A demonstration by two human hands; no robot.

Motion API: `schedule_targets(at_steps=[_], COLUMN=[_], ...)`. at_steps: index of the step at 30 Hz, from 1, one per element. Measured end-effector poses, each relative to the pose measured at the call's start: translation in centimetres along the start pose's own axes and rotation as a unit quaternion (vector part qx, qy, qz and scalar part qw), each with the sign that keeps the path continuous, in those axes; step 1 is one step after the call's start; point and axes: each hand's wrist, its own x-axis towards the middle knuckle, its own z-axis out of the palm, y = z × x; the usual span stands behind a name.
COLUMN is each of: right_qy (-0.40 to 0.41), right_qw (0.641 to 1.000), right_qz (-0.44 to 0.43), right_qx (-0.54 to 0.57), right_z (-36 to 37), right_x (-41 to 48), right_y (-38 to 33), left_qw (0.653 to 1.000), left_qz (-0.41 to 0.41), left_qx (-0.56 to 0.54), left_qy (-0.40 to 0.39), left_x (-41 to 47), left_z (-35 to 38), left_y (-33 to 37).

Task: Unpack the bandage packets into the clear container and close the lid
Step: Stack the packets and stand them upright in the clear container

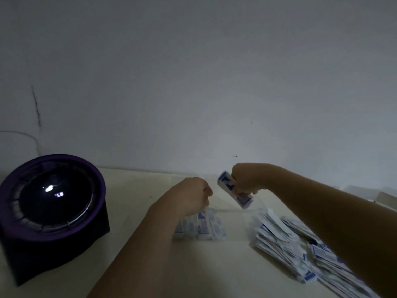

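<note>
The clear container (240, 214) stands on the table in the middle of the dim head view; its walls are faint. Several white-and-blue bandage packets (199, 227) lie inside its left part. My left hand (193, 195) is over them with its fingers closed on the top of some packets. My right hand (246, 179) hovers above the container, gripping a stack of bandage packets (234, 191) tilted downward. A large loose pile of packets (300, 246) lies on the table to the right, partly hidden under my right forearm. No lid can be made out.
A black and purple round device (53, 203) with a glossy dome stands at the left on the cream table (171, 272). A white wall rises close behind. A pale box edge (384, 198) shows at the far right.
</note>
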Motion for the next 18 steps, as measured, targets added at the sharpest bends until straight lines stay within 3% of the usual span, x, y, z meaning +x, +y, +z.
schedule_targets(at_steps=[4, 14, 18], right_qy=[-0.053, -0.146, -0.136], right_qw=[0.992, 0.98, 0.984], right_qz=[0.003, 0.02, 0.034], right_qx=[-0.111, -0.134, -0.111], right_z=[1.7, 3.7, 3.9], right_x=[0.9, 2.0, 2.1], right_y=[-1.5, -2.0, -2.0], left_qw=[0.995, 0.99, 0.989], left_qz=[-0.016, -0.03, -0.032], left_qx=[0.095, 0.125, 0.132], left_qy=[-0.033, -0.06, -0.058], left_x=[1.0, 1.5, 1.5], left_z=[0.8, 1.2, 1.2], left_y=[-0.2, -0.5, -0.4])
